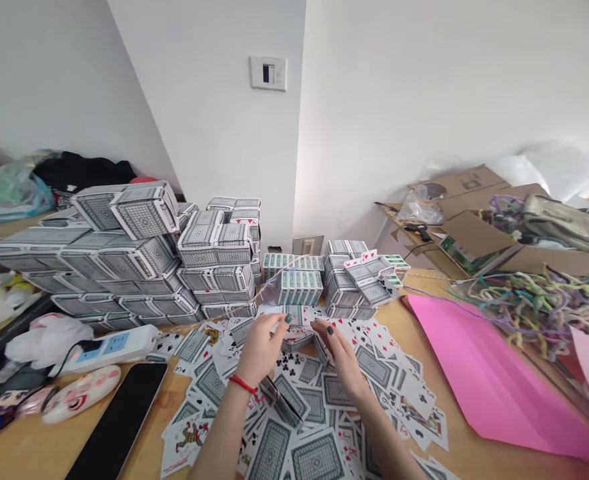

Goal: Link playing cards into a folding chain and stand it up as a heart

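Note:
Over the middle of a spread of loose playing cards point(317, 460), my left hand point(264, 350) has its thumb and fingers pinched together. A small whitish edge shows at the pinch, too small to name. My right hand point(343, 357) is beside it on the right, fingers stretched out and nothing gripped. Its fingertips are close to a bent playing card point(323, 350); whether they touch I cannot tell. Between the hands lies a folded card piece point(297, 343). Below my left hand, another folded card point(281, 400) stands on edge among face-up and face-down cards.
Stacked blocks made of playing cards point(139, 260) rise at the left, with more card blocks point(344, 287) at the right and green-backed packs point(301, 288) between. A phone point(119, 420), a power strip point(109, 350), pink paper point(494, 380), tangled cords point(524, 300) and cardboard boxes point(479, 237) surround the cards.

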A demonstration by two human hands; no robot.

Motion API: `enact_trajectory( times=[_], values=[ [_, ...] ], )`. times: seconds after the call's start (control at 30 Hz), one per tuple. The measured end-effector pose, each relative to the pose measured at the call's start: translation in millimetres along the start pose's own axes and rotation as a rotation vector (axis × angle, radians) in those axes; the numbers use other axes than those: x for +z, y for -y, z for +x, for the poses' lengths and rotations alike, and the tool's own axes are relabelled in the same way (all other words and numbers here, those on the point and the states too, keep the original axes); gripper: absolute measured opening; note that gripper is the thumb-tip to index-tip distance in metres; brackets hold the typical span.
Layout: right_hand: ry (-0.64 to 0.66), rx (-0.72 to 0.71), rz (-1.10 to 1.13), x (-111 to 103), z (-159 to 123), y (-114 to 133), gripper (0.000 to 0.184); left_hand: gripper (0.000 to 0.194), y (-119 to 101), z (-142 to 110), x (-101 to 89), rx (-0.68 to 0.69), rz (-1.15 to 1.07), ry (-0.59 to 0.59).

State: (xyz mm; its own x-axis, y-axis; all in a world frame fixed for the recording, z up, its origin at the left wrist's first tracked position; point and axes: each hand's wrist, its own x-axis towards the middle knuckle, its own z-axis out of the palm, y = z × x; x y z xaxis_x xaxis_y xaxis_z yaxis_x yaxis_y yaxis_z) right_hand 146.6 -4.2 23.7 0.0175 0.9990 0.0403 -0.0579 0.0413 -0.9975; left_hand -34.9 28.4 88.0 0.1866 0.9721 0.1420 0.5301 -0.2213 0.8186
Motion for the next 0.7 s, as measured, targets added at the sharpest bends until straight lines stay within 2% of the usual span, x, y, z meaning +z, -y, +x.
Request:
enact_trajectory(
  times=[0.17, 0.27, 0.33, 0.53, 0.6, 0.7],
  values=[
    [-0.063, -0.005, -0.187, 10.2, 10.4, -7.6, 0.039, 0.042, 18.2, 5.1, -27.7, -0.2, -0.482, -0.082],
    [-0.121, -0.019, -0.216, 15.3, 8.9, -7.8, 0.037, 0.041, 27.4, 4.8, -37.1, -0.271, -0.601, -0.163],
    [-0.13, -0.001, -0.166, 16.6, 7.1, -6.3, 0.039, 0.04, 31.1, 3.6, -42.6, -0.295, -0.616, -0.174],
    [-0.151, 0.091, 0.199, 5.4, -0.6, -1.0, 0.043, 0.038, 38.8, 0.3, -60.0, -0.36, -0.585, -0.145],
    [-0.111, 0.087, 0.159, 0.8, -5.5, 1.4, 0.042, 0.035, 38.4, -0.2, -64.2, -0.339, -0.541, -0.118],
    [-0.048, 0.035, -0.135, -0.6, -12.7, 6.0, 0.045, 0.029, 27.5, -1.4, -62.2, -0.228, -0.367, -0.032]
  ],
)
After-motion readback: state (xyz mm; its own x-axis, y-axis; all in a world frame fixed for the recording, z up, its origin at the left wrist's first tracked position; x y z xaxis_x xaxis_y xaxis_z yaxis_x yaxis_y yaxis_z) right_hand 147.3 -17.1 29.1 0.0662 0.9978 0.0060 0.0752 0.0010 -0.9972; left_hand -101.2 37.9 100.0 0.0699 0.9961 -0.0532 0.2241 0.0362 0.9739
